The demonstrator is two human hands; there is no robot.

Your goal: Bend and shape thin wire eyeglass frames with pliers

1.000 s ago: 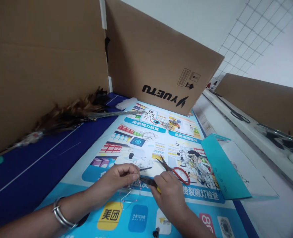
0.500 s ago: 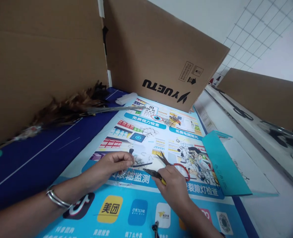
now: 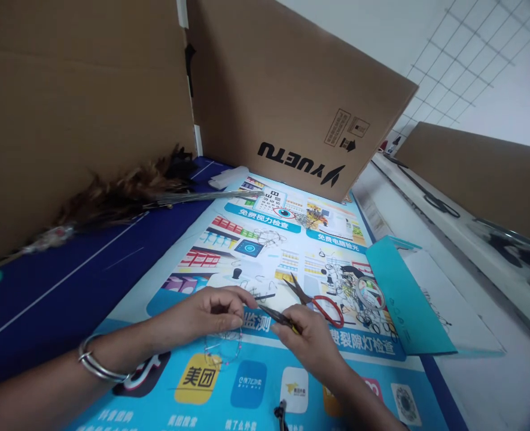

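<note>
My left hand (image 3: 215,311), with silver bangles on its wrist, pinches a thin wire piece with small pink beads (image 3: 224,353) that hangs in a loop below the fingers. Its index finger reaches out to the tip of the black-jawed pliers (image 3: 277,315). My right hand (image 3: 310,338) is closed round the pliers' handles, with the jaws pointing left. Just beyond that hand, red-handled scissors (image 3: 314,301) lie on the printed mat with their blades apart. Whether the pliers' tip grips anything is too small to tell.
Tangled wire and small parts (image 3: 359,293) lie right of the scissors, beside a teal folder (image 3: 406,299). Brown feathers and long wires (image 3: 188,197) are at the left. Cardboard walls (image 3: 292,90) stand behind. A small black object (image 3: 281,413) is near the front.
My left hand has opened its index finger toward the pliers' tip, and the beaded loop now hangs lower and in clearer view. My right hand and the pliers have shifted slightly.
</note>
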